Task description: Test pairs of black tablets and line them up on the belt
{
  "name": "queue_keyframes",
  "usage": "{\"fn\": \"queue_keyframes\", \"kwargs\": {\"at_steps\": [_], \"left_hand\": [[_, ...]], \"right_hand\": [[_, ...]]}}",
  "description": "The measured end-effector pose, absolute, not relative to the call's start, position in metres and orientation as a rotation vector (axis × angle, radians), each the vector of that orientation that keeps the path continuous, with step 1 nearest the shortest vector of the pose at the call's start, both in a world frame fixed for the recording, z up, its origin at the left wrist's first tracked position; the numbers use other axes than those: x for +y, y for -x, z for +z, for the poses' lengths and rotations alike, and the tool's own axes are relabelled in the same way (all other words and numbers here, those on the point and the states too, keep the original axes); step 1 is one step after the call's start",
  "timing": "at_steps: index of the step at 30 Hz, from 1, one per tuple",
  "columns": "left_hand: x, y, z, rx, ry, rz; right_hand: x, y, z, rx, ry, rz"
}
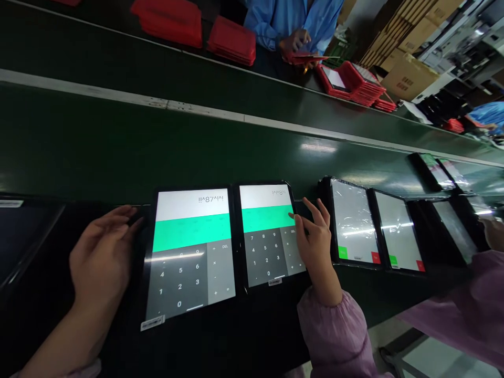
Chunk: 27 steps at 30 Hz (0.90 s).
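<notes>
Two tablets lie side by side, each showing a calculator with a green band. My right hand is at the right tablet, its index fingertip on or just over the right end of the green band and the other fingers raised and apart. Left of the left tablet, my left hand rests with loosely bent fingers and nothing visible in it; a narrow gap separates it from the tablet. Barcode labels stick to the lower edges of both tablets. Past my left hand lies a dark-screened tablet.
To the right lie more tablets with pale screens, beside a neighbour's purple sleeve. A pale rail crosses the green bench. Beyond it, a person in blue handles a red item among stacked red cases. Cardboard boxes stand behind.
</notes>
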<state>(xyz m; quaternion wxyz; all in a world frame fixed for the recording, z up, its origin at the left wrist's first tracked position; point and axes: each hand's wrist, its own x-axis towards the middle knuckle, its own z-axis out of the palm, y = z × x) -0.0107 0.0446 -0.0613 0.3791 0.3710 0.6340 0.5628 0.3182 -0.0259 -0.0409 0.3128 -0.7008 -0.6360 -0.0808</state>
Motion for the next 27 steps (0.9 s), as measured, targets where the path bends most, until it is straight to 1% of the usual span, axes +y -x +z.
{"fn": "queue_keyframes", "kwargs": {"at_steps": [6,14,18,23,27], "left_hand": [[0.042,0.006,-0.05,1.683,-0.864,1.421],[0.049,0.001,-0.043,1.824,-0.775,1.347],[0.047,0.002,-0.041,1.815,-0.803,1.338],[0.045,0.003,-0.042,1.847,-0.91,1.306],[0.044,0.001,-0.041,1.866,-0.936,1.283]], "right_hand": [[-0.026,-0.31,-0.04,-1.779,1.761,-0.148],[-0.033,-0.32,-0.022,-1.627,1.764,-0.247],[-0.044,-0.324,-0.026,-1.641,1.746,-0.277],[-0.052,-0.327,-0.034,-1.681,1.798,-0.209],[-0.051,-0.326,-0.035,-1.682,1.808,-0.22]]}}
